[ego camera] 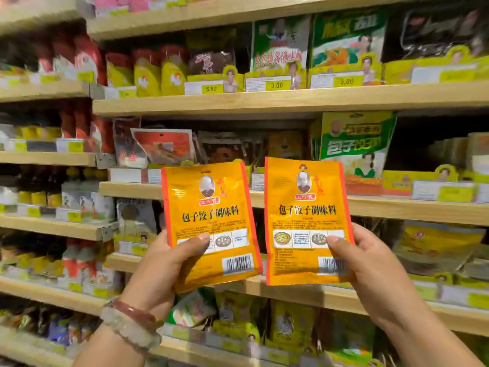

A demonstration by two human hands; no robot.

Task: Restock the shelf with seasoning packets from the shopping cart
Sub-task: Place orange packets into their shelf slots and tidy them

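Two orange seasoning packets with red side edges are held up in front of the wooden shelving [291, 100]. My left hand [161, 268] grips the left packet [209, 215] at its lower left corner, thumb across the front. My right hand [370, 268] grips the right packet [307, 207] at its lower right corner, thumb on the front by the barcode. Both packets stand upright, backs facing me, side by side and a little apart. The shopping cart is out of view.
Several wooden shelves hold seasoning bags behind yellow price-tag strips. A green packet [354, 144] stands on the middle shelf at the right, with a dark gap [412, 149] beside it. Bottles and red bags fill the left bay [47, 197]. Bracelets ring my left wrist.
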